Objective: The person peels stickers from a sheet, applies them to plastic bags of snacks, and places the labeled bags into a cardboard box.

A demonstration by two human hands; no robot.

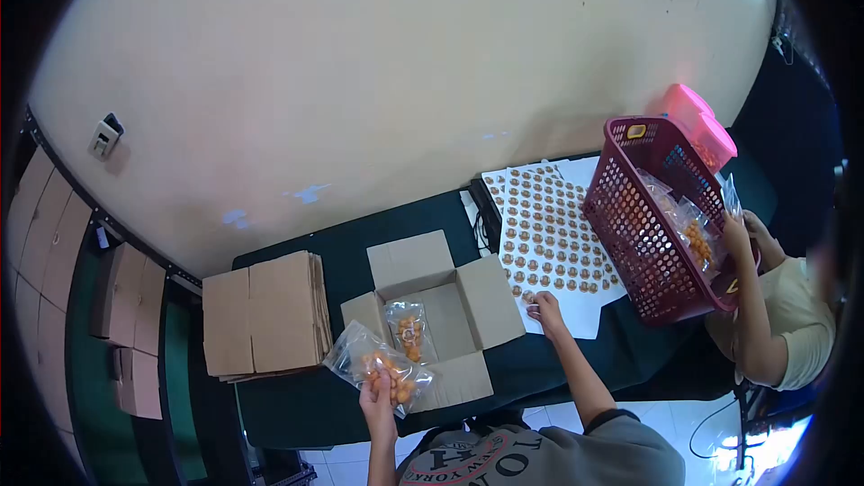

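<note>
At the left, a stack of folded cardboard (pixel 265 315) lies on the dark tablecloth (pixel 292 423). Just right of it, the left hand (pixel 379 399) grips a clear bag (pixel 405 384) of round orange snacks over the near left corner of an open box (pixel 450 313). Another snack bag (pixel 409 331) rests inside that box, against its left side. Farther right, the right hand (pixel 545 313) has its fingers bent at the near edge of a sticker sheet (pixel 551 225); whether they pinch a sticker is too small to tell. The step in hand looks like lifting a sticker for the held bag, which calls for a fine fingertip peel and the bag's face kept flat and steady. Rightmost, a purple basket (pixel 643 247) holds more bags (pixel 696 238), beside a co-worker's hand (pixel 737 236).
</note>
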